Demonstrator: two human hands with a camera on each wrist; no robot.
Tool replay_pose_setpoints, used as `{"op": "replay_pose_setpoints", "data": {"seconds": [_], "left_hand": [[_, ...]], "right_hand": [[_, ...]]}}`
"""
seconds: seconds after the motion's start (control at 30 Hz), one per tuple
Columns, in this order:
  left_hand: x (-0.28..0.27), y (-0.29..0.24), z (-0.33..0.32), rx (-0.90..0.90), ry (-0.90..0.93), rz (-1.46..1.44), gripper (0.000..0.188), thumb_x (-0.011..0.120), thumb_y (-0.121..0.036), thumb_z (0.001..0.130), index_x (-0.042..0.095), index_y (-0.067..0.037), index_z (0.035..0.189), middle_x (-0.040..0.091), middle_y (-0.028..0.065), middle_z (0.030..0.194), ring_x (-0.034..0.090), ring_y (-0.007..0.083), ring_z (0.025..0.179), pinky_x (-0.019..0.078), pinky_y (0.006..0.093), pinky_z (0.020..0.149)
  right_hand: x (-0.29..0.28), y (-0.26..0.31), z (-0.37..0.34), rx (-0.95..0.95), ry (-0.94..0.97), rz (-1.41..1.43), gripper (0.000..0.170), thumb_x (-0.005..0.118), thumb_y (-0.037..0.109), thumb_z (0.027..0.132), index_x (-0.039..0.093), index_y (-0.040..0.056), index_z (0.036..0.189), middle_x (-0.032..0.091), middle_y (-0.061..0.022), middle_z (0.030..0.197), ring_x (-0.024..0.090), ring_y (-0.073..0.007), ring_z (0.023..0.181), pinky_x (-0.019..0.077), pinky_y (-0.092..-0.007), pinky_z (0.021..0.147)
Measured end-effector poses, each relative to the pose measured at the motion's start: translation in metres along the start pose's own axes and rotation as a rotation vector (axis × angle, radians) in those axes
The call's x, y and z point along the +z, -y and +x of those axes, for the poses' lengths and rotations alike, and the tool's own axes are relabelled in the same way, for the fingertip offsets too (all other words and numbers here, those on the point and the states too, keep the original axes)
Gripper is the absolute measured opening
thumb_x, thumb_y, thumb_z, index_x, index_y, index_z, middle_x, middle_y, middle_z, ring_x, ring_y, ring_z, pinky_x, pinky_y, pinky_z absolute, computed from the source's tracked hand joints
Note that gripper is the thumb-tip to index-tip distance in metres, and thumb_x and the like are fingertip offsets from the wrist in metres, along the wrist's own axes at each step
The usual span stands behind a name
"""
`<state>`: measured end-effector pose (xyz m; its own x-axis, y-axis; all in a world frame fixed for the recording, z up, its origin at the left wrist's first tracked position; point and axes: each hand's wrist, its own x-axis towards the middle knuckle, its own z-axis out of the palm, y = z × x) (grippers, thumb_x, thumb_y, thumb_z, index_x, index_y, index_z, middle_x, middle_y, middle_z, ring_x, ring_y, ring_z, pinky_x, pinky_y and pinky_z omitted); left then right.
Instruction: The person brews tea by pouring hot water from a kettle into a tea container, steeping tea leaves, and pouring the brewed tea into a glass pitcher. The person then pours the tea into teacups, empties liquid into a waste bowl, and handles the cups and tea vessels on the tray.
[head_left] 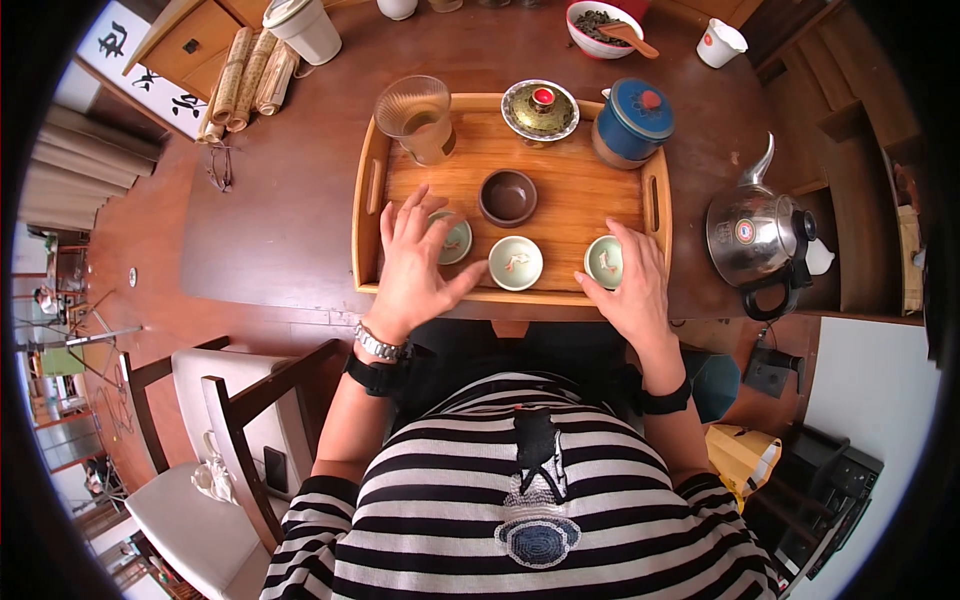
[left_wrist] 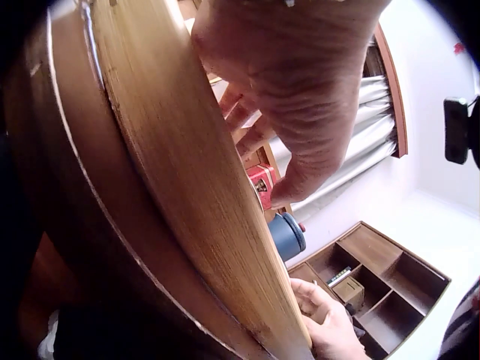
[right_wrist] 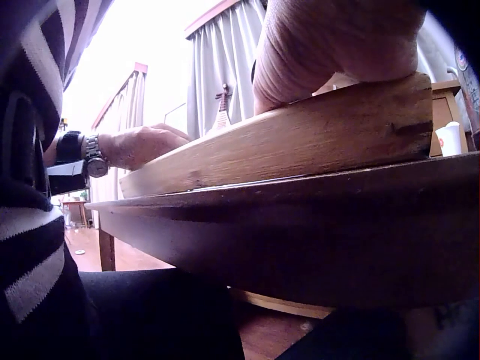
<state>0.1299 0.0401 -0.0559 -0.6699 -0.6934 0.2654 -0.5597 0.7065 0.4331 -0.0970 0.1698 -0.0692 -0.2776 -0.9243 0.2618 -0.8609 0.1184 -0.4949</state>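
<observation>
Three pale green cups with small reddish figures line the near side of a wooden tray (head_left: 570,297). Fingers spread, my left hand (head_left: 415,265) is over the left cup (head_left: 457,241) and partly hides it; its thumb points toward the middle cup (head_left: 516,263). At the right cup (head_left: 602,262), my right hand (head_left: 638,285) has its thumb and index finger spread around the side; contact is unclear. A dark brown cup (head_left: 508,198) sits behind the middle one. Both wrist views show the hands above the tray edge (left_wrist: 195,180), with the cups hidden.
Along the tray's back are a ribbed glass pitcher (head_left: 415,115), a lidded bowl (head_left: 540,110) and a blue teapot (head_left: 635,120). A steel kettle (head_left: 755,235) stands right of the tray. Farther back are a bowl of tea leaves (head_left: 600,28), a white cup (head_left: 720,43) and bamboo rolls (head_left: 245,80).
</observation>
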Motion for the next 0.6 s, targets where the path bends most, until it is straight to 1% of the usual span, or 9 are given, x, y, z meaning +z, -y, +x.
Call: {"op": "replay_pose_setpoints", "data": {"seconds": [0.03,0.1,0.13,0.23,0.27,0.37,0.6], "left_hand": [[0.001,-0.004,0.000,-0.001,0.004,0.008,0.050,0.073,-0.034,0.066,0.058,-0.006,0.105,0.047,0.0146,0.119,0.030,0.0332,0.126,0.0153,0.0504,0.104],[0.003,-0.012,0.000,0.026,-0.005,0.069,0.054,0.075,-0.039,0.062,0.061,-0.003,0.099,0.045,0.0169,0.120,0.026,0.0337,0.128,0.0150,0.0556,0.101],[0.007,-0.015,-0.001,0.023,-0.029,0.074,0.056,0.076,-0.045,0.058,0.063,-0.002,0.093,0.043,0.0179,0.123,0.022,0.0342,0.131,0.0128,0.0579,0.101],[0.007,-0.024,0.000,0.034,0.008,0.094,0.055,0.077,-0.045,0.057,0.064,-0.003,0.090,0.041,0.0182,0.126,0.019,0.0343,0.132,0.0114,0.0586,0.101],[0.007,-0.026,0.000,0.041,0.024,0.060,0.053,0.077,-0.043,0.057,0.064,-0.003,0.089,0.040,0.0186,0.127,0.017,0.0340,0.133,0.0104,0.0590,0.101],[0.009,-0.032,0.001,0.052,0.072,0.066,0.050,0.077,-0.039,0.058,0.064,-0.003,0.090,0.040,0.0184,0.127,0.017,0.0339,0.133,0.0103,0.0594,0.101],[0.017,-0.039,0.004,0.049,0.075,0.045,0.047,0.076,-0.032,0.061,0.063,-0.003,0.095,0.040,0.0182,0.127,0.019,0.0339,0.132,0.0110,0.0591,0.101]], "right_hand": [[0.000,0.000,0.000,0.001,0.000,0.008,0.064,0.074,0.020,0.063,0.046,0.0037,0.118,0.054,-0.0127,0.104,0.050,-0.0294,0.098,0.0382,-0.0398,0.087],[0.000,0.000,0.000,-0.012,-0.009,-0.010,0.063,0.074,0.020,0.064,0.046,0.0036,0.118,0.054,-0.0128,0.104,0.050,-0.0293,0.098,0.0380,-0.0396,0.087],[0.001,-0.001,0.000,-0.011,-0.010,-0.004,0.063,0.074,0.020,0.064,0.046,0.0036,0.118,0.054,-0.0128,0.104,0.050,-0.0293,0.098,0.0380,-0.0396,0.087],[0.001,-0.001,-0.001,-0.010,-0.022,0.004,0.062,0.074,0.020,0.064,0.047,0.0035,0.117,0.054,-0.0129,0.104,0.050,-0.0293,0.097,0.0379,-0.0396,0.087],[0.001,-0.001,-0.001,-0.015,-0.027,0.006,0.061,0.074,0.020,0.064,0.047,0.0034,0.117,0.055,-0.0129,0.104,0.050,-0.0293,0.097,0.0379,-0.0397,0.086],[0.001,-0.002,-0.001,-0.020,-0.035,0.009,0.061,0.074,0.020,0.064,0.047,0.0033,0.117,0.055,-0.0129,0.103,0.050,-0.0292,0.097,0.0380,-0.0396,0.086],[0.001,-0.002,-0.001,-0.032,-0.040,0.013,0.061,0.073,0.019,0.064,0.047,0.0037,0.117,0.055,-0.0123,0.103,0.050,-0.0285,0.097,0.0382,-0.0389,0.086]]}}
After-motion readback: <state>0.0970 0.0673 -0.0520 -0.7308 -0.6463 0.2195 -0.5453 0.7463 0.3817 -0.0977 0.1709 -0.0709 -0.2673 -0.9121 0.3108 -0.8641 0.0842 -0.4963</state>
